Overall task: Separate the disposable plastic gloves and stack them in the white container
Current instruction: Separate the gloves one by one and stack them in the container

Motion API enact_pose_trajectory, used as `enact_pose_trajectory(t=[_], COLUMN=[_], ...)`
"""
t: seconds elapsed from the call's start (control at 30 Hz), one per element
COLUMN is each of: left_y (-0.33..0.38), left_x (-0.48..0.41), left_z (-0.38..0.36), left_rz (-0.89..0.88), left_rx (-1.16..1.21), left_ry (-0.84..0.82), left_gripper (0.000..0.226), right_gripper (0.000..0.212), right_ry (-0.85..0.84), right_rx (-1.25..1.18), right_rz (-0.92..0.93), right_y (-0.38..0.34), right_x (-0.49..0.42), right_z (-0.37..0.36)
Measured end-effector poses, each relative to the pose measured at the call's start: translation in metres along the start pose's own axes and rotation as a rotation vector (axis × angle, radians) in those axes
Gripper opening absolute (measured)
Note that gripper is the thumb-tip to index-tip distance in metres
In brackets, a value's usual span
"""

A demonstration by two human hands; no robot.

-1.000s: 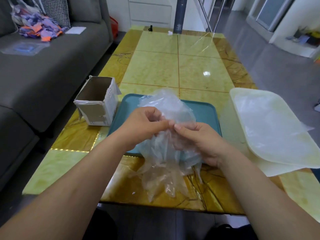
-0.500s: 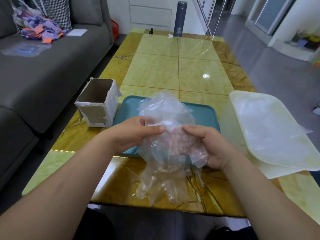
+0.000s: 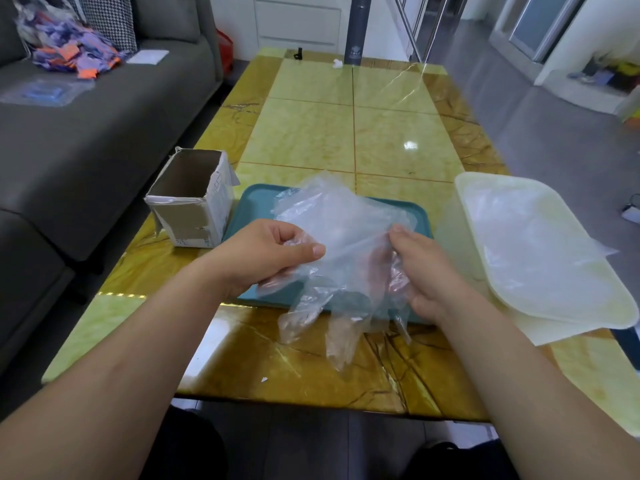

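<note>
Left hand [image 3: 266,254] and right hand [image 3: 427,271] each pinch a side of the plastic gloves [image 3: 346,233], up over the teal tray [image 3: 249,216] near the table [image 3: 311,133] front edge. White container [image 3: 595,299] is just right of it, cardboard box [image 3: 194,206] left.

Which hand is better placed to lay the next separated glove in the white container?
Right. The right hand grips the gloves just beside the white container; the left hand grips them on the far side.

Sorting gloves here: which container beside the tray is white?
The shallow container on the tray's right, by the right hand; the left one is a brown cardboard box.
</note>
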State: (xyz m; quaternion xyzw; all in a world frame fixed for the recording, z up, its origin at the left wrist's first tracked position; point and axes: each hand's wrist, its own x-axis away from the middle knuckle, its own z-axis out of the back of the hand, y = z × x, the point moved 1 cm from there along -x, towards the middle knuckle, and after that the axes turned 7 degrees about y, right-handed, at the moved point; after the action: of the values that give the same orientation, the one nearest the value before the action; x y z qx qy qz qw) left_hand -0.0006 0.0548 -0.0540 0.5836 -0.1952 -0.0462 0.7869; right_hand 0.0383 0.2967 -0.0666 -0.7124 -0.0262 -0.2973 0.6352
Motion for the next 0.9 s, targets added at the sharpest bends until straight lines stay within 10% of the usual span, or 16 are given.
enact_pose_trajectory(t=[0.17,0.27,0.47,0.63,0.73,0.9], left_y=[-0.002,-0.003,0.002,-0.003,-0.005,-0.005], left_x=[0.007,0.015,-0.001,-0.006,-0.006,-0.002], left_z=[0.011,0.024,0.045,0.019,0.009,-0.001], left_rz=[0.03,0.186,0.038,-0.016,0.051,0.045], left_rx=[-0.265,-0.455,-0.167,-0.002,0.183,0.194], left_ry=[-0.212,-0.434,0.292,0.013,-0.224,-0.265], left_gripper=[0.013,0.046,0.075,0.083,0.079,0.008], right_gripper=[0.03,0.035,0.036,0.036,0.039,0.042], right_ry=[0.086,-0.02,-0.289,-0.435,-0.429,-0.409], right_rx=[0.03,0.094,0.082,-0.058,-0.085,-0.04], right_rz=[0.044,0.112,0.168,0.044,0.009,0.003], right_y=[-0.003,-0.005,-0.009,-0.011,-0.01,-0.01], right_x=[0.003,0.005,0.017,0.027,0.028,0.028], right_z=[0.001,0.001,0.001,-0.003,-0.004,-0.002])
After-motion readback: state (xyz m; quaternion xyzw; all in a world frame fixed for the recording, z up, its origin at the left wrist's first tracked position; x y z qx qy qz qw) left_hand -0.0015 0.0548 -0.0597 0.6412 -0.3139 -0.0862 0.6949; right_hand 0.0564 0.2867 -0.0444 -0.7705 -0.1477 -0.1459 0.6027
